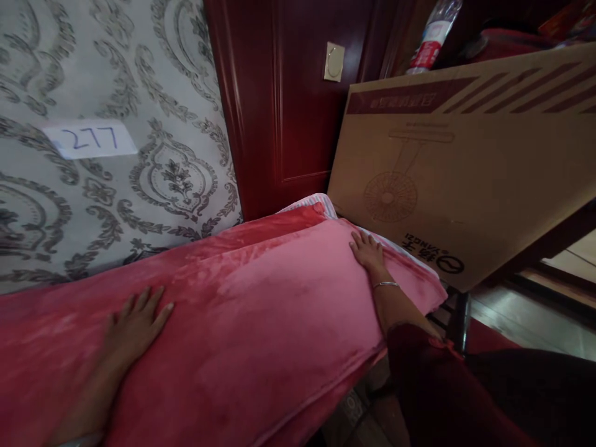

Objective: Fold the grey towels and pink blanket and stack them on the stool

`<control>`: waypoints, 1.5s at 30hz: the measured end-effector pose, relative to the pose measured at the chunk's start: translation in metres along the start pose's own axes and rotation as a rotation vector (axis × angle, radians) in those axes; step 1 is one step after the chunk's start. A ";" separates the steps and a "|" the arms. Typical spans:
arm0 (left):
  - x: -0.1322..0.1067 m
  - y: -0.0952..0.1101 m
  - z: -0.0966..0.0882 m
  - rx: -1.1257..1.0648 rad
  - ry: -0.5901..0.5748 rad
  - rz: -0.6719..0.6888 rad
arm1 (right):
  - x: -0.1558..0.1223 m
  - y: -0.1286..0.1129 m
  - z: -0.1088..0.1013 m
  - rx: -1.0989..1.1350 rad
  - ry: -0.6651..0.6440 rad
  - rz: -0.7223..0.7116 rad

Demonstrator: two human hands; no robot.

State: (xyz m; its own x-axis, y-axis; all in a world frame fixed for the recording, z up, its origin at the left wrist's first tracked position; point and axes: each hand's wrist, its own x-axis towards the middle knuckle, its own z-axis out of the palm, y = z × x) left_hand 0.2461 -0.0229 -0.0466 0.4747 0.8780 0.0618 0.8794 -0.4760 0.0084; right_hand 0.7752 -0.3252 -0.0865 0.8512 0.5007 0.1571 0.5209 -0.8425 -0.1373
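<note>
A pink-red plush blanket [279,298] lies folded in layers over a long narrow surface. My left hand [137,326] rests flat on its left part, fingers spread. Near the blanket's far right end, my right hand [367,251] presses down on the lighter pink top layer with its fingers outstretched. Neither hand grips anything. Under the blanket's far end, a striped white cloth [326,203] shows at the corner. What supports the blanket is mostly hidden.
A large cardboard box [465,161] stands close beyond the right end, with a plastic bottle [433,40] behind its top edge. Patterned wallpaper [177,174] bearing a paper label [90,139] marked 277 and a dark red wooden panel [298,93] border the far side.
</note>
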 end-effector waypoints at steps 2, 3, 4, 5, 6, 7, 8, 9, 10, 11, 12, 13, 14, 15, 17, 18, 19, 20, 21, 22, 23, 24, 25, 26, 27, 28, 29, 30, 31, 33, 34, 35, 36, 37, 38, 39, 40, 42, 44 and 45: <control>-0.002 0.002 -0.001 0.004 -0.035 -0.009 | -0.001 -0.002 -0.002 0.000 -0.027 0.005; -0.002 0.003 -0.002 0.004 -0.053 -0.014 | 0.000 -0.007 -0.005 0.000 -0.045 0.023; -0.003 0.003 -0.002 -0.002 -0.055 -0.014 | 0.000 -0.015 -0.009 -0.001 -0.052 0.048; -0.003 0.003 -0.002 -0.010 -0.051 -0.014 | 0.001 -0.026 -0.016 0.000 -0.043 0.068; -0.003 0.003 -0.001 -0.020 -0.041 -0.013 | 0.000 -0.041 -0.022 0.005 -0.024 0.063; -0.003 0.002 0.000 -0.031 -0.030 -0.011 | -0.003 -0.062 -0.029 0.016 0.001 0.021; -0.002 0.001 0.001 -0.041 -0.022 -0.011 | -0.008 -0.087 -0.035 0.032 0.031 -0.066; -0.002 0.000 0.002 -0.047 -0.018 -0.011 | -0.017 -0.115 -0.039 0.061 0.016 -0.229; -0.002 -0.001 0.004 -0.050 -0.019 -0.012 | -0.028 -0.146 -0.041 0.092 -0.016 -0.400; -0.002 -0.001 0.005 -0.048 -0.022 -0.014 | -0.041 -0.178 -0.041 0.116 -0.055 -0.577; -0.002 -0.002 0.006 -0.046 -0.027 -0.014 | -0.055 -0.208 -0.039 0.131 -0.095 -0.739; -0.002 -0.003 0.007 -0.043 -0.028 -0.012 | -0.069 -0.236 -0.036 0.140 -0.117 -0.825; -0.001 -0.003 0.007 -0.041 -0.022 -0.007 | -0.081 -0.260 -0.031 0.144 -0.137 -0.876; -0.001 -0.004 0.008 -0.040 -0.016 -0.001 | -0.090 -0.278 -0.026 0.147 -0.164 -0.923; 0.000 -0.005 0.009 -0.042 -0.007 0.011 | -0.094 -0.297 -0.015 0.146 -0.219 -0.988; 0.000 -0.006 0.010 -0.043 -0.004 0.015 | -0.089 -0.297 -0.011 0.143 -0.240 -1.010; 0.000 -0.006 0.011 -0.044 -0.005 0.017 | -0.080 -0.291 -0.007 0.138 -0.255 -1.018; 0.000 -0.007 0.011 -0.044 -0.007 0.018 | -0.066 -0.279 -0.005 0.128 -0.259 -1.001; 0.000 -0.007 0.012 -0.042 -0.007 0.017 | -0.050 -0.263 -0.003 0.109 -0.257 -0.956; 0.000 -0.008 0.012 -0.037 -0.009 0.014 | -0.033 -0.242 -0.002 0.086 -0.253 -0.887; 0.000 -0.008 0.013 -0.032 -0.012 0.011 | -0.015 -0.218 -0.002 0.040 -0.235 -0.769; 0.000 -0.009 0.014 -0.029 -0.014 0.010 | 0.002 -0.191 -0.002 -0.006 -0.223 -0.642; 0.000 -0.009 0.014 -0.029 -0.013 0.010 | 0.017 -0.163 -0.001 -0.042 -0.199 -0.522; 0.000 -0.009 0.015 -0.032 -0.012 0.009 | 0.029 -0.136 -0.001 -0.068 -0.169 -0.416; 0.000 -0.010 0.016 -0.037 -0.012 0.008 | 0.039 -0.110 0.001 -0.081 -0.126 -0.319; 0.000 -0.010 0.017 -0.042 -0.011 0.007 | 0.045 -0.088 0.003 -0.071 -0.081 -0.231; 0.000 -0.010 0.017 -0.045 -0.011 0.006 | 0.049 -0.068 0.005 -0.054 -0.039 -0.154; 0.000 -0.009 0.017 -0.048 -0.012 0.005 | 0.051 -0.053 0.008 -0.031 -0.023 -0.099; -0.001 -0.008 0.016 -0.050 -0.011 0.004 | 0.052 -0.042 0.012 -0.007 -0.005 -0.073; -0.004 -0.005 0.015 -0.051 -0.014 -0.001 | 0.052 -0.030 0.016 0.030 0.016 -0.060; -0.005 -0.003 0.013 -0.052 -0.021 -0.008 | 0.052 -0.028 0.017 0.044 0.012 -0.060; -0.006 -0.001 0.012 -0.052 -0.031 -0.016 | 0.053 -0.028 0.016 0.054 -0.003 -0.055; -0.008 0.001 0.011 -0.053 -0.041 -0.022 | 0.053 -0.029 0.015 0.063 -0.026 -0.043; -0.009 0.002 0.010 -0.056 -0.049 -0.024 | 0.054 -0.032 0.011 0.073 -0.043 -0.017; -0.010 0.003 0.009 -0.061 -0.053 -0.025 | 0.054 -0.038 0.007 0.083 -0.047 0.013; -0.010 0.004 0.008 -0.066 -0.052 -0.023 | 0.052 -0.046 0.002 0.094 -0.034 0.033; -0.011 0.004 0.008 -0.072 -0.050 -0.022 | 0.047 -0.057 -0.003 0.106 -0.010 0.022; -0.012 0.004 0.008 -0.081 -0.044 -0.021 | 0.029 -0.089 -0.013 0.125 0.016 -0.114; -0.013 0.004 0.007 -0.084 -0.038 -0.017 | -0.002 -0.132 -0.019 0.124 -0.037 -0.378; -0.014 0.005 0.007 -0.087 -0.037 -0.015 | -0.021 -0.157 -0.021 0.110 -0.087 -0.487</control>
State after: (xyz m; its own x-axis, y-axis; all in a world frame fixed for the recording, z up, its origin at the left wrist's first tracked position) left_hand 0.2442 -0.0375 -0.0544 0.4635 0.8858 0.0245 0.8809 -0.4636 0.0957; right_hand 0.6739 -0.2082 -0.0475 0.5071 0.8492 0.1473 0.8587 -0.4830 -0.1714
